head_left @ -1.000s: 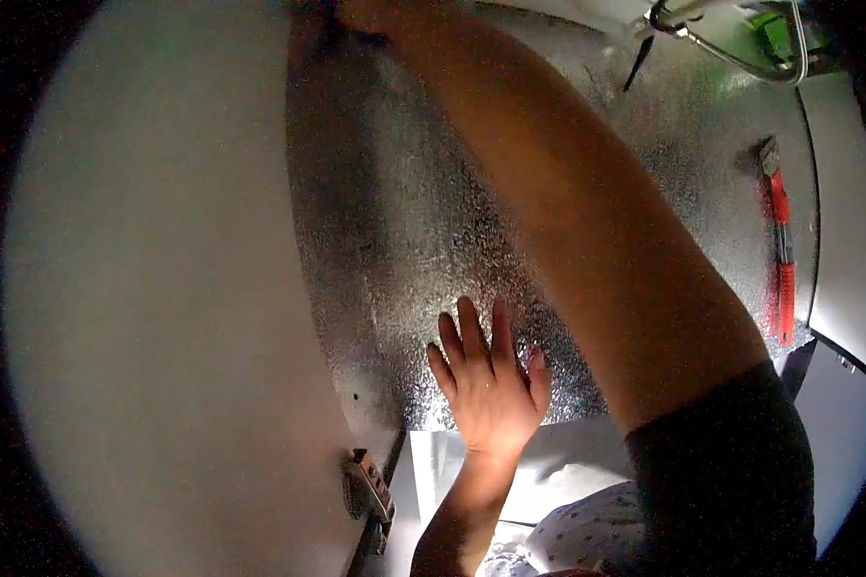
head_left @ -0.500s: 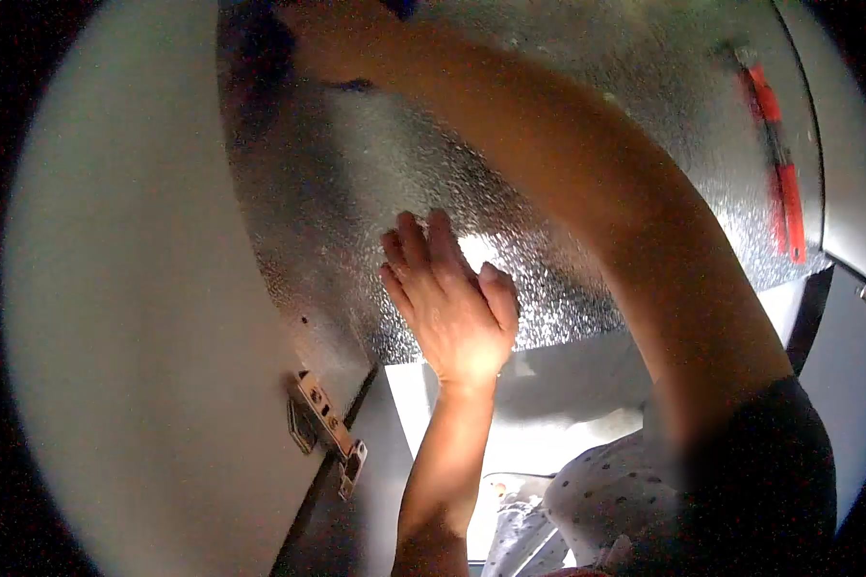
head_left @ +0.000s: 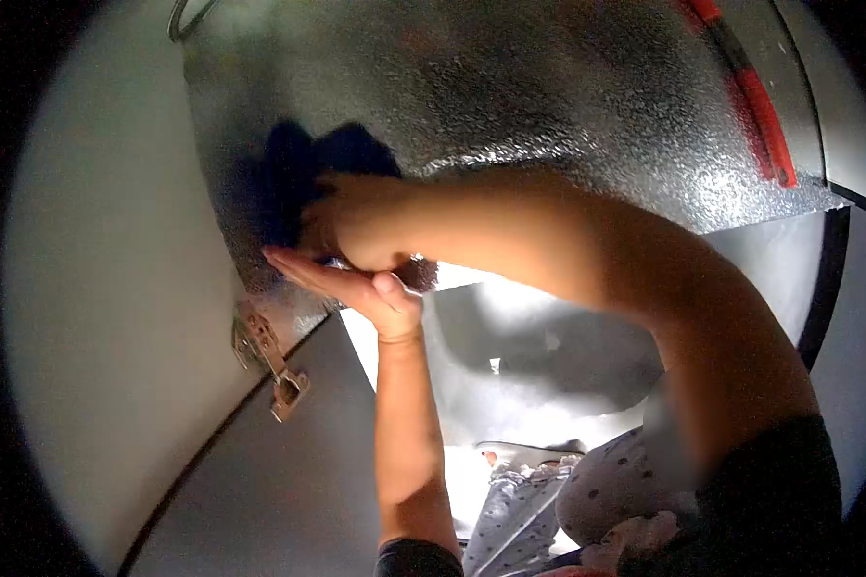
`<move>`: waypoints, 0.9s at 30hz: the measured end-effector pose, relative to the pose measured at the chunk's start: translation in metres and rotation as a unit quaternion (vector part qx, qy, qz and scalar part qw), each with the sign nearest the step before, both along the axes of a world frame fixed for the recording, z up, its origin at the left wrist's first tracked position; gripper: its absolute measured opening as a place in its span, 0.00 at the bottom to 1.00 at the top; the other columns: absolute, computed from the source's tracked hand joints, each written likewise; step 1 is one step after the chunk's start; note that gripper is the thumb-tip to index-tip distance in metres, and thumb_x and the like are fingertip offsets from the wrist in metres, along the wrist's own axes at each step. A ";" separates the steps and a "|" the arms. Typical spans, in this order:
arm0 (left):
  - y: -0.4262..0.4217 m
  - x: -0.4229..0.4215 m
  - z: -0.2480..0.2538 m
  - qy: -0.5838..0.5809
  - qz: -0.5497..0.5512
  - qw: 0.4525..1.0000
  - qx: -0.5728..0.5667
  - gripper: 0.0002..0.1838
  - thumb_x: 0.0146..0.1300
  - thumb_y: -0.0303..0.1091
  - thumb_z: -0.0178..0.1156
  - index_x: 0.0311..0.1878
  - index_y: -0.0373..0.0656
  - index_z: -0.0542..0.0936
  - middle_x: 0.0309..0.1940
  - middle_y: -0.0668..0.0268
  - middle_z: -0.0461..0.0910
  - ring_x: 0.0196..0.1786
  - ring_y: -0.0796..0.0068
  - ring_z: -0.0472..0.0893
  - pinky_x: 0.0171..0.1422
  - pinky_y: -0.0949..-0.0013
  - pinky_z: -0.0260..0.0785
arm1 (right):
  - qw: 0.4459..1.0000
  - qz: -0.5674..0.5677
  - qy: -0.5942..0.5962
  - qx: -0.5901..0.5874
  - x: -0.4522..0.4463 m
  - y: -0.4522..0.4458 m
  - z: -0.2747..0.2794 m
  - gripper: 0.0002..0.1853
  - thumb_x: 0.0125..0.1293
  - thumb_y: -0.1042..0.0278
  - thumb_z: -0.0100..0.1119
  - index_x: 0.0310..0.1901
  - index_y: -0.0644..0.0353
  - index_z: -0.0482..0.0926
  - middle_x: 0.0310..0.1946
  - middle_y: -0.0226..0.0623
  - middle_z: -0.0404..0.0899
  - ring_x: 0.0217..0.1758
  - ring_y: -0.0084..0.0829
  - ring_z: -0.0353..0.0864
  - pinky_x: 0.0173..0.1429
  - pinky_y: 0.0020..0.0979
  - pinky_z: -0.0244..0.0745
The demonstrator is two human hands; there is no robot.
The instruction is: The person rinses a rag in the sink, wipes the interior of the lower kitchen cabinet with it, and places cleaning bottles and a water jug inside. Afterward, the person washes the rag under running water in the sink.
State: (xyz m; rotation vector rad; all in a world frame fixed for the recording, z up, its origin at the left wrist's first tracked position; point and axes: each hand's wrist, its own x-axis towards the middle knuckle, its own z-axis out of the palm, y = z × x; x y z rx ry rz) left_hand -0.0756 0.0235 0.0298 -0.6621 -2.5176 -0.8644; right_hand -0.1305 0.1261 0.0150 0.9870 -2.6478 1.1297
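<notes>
My right hand (head_left: pixel 361 221) reaches in from the right over a silvery, textured sheet (head_left: pixel 510 96) and is closed on a dark blue cloth (head_left: pixel 293 173) that bunches out beyond the fingers. Right below it, my left hand (head_left: pixel 356 290) is turned on edge with its fingers stretched out, close against the right hand. Whether the two hands touch cannot be made out. Both are near the lower left corner of the sheet, and the right hand's fingertips are partly hidden by the cloth.
A red and black cutter-like tool (head_left: pixel 760 120) lies on the sheet at the upper right. A metal hinge (head_left: pixel 271 361) is fixed to the pale panel (head_left: pixel 115 269) at the left. Dotted clothing (head_left: pixel 597 490) shows at the bottom, and a metal loop (head_left: pixel 185 19) at the top.
My right hand has come down with the cloth towards the sheet's near edge. My left hand has shifted left and turned from palm-down to on edge. The view has moved too.
</notes>
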 end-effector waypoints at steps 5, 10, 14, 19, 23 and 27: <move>0.006 0.038 0.012 -0.040 -0.035 0.997 0.049 0.60 0.49 0.79 0.38 0.69 0.35 0.36 0.70 0.46 0.33 0.72 0.51 0.34 0.72 0.47 0.26 | 0.997 0.065 -0.017 0.043 0.066 0.021 -0.002 0.28 0.54 0.70 0.50 0.60 0.44 0.69 0.58 0.27 0.70 0.66 0.32 0.60 0.71 0.45 0.45; -0.005 0.105 0.035 -0.067 -0.125 0.987 0.074 0.50 0.59 0.67 0.41 0.69 0.37 0.37 0.71 0.51 0.35 0.73 0.55 0.37 0.73 0.52 0.27 | 0.989 -0.080 -0.025 0.121 0.081 0.132 0.016 0.21 0.53 0.76 0.49 0.49 0.48 0.76 0.51 0.32 0.73 0.64 0.30 0.63 0.67 0.43 0.55; -0.038 0.165 0.035 -0.187 -0.080 0.979 0.009 0.44 0.62 0.61 0.41 0.69 0.35 0.43 0.69 0.46 0.41 0.72 0.51 0.43 0.73 0.52 0.31 | 0.953 -0.279 0.032 0.113 0.033 0.190 0.001 0.21 0.56 0.72 0.50 0.53 0.44 0.73 0.52 0.33 0.71 0.63 0.33 0.63 0.62 0.50 0.58; -0.041 0.194 0.030 -0.242 -0.039 0.970 -0.012 0.39 0.64 0.54 0.42 0.68 0.33 0.47 0.68 0.44 0.45 0.70 0.48 0.47 0.72 0.51 0.36 | 0.944 -0.249 -0.018 0.218 0.026 0.106 0.046 0.22 0.63 0.61 0.44 0.61 0.47 0.64 0.62 0.39 0.61 0.68 0.39 0.55 0.67 0.51 0.49; -0.009 0.167 0.040 -0.203 -0.024 0.978 0.037 0.37 0.66 0.52 0.41 0.67 0.32 0.47 0.68 0.47 0.47 0.71 0.53 0.49 0.73 0.54 0.36 | 0.984 -0.137 -0.042 0.107 0.098 0.049 0.011 0.19 0.66 0.51 0.42 0.58 0.39 0.70 0.63 0.33 0.63 0.69 0.36 0.54 0.69 0.55 0.43; 0.014 0.150 0.062 -0.180 -0.048 0.982 0.035 0.33 0.67 0.46 0.41 0.66 0.30 0.51 0.66 0.48 0.52 0.69 0.54 0.53 0.72 0.55 0.39 | 0.982 -0.170 -0.024 0.083 0.156 0.107 0.013 0.19 0.61 0.61 0.51 0.55 0.39 0.73 0.61 0.31 0.66 0.68 0.32 0.58 0.69 0.49 0.49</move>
